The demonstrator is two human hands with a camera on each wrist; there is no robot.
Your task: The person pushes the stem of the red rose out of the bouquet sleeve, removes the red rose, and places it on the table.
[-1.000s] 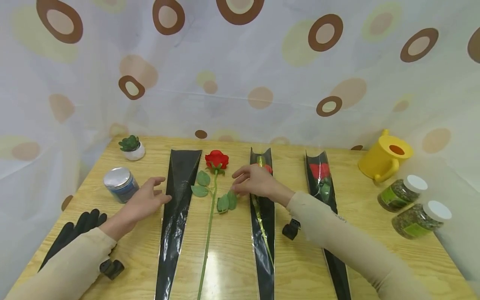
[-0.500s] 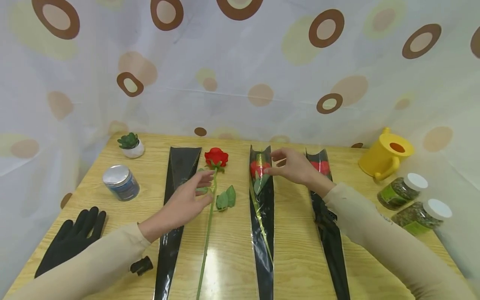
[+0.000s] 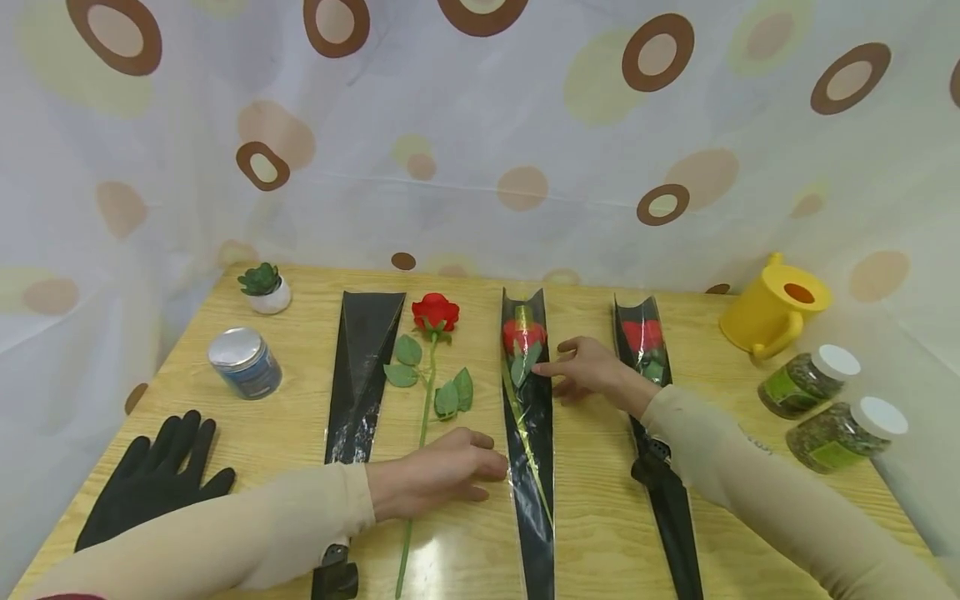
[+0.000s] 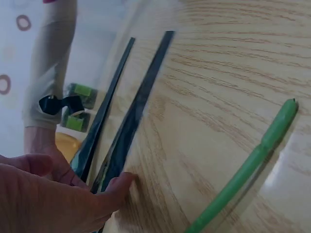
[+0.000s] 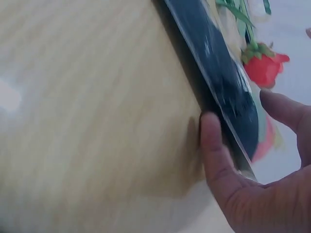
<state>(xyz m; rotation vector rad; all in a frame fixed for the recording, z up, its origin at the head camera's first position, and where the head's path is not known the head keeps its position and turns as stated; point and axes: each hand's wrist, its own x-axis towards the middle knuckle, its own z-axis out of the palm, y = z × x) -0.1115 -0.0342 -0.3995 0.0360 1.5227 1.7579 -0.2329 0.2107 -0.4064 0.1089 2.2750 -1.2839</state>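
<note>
Left hand (image 3: 435,475) now beside wrapped rose (image 3: 525,367)

Head view overlooks the table (image 3: 585,517); both wrist views skim it closely.

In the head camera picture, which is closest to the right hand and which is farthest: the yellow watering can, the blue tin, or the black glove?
From the right hand:
1. Yellow watering can, back right of the table.
2. Blue tin, far across on the left.
3. Black glove, front left corner.
</note>
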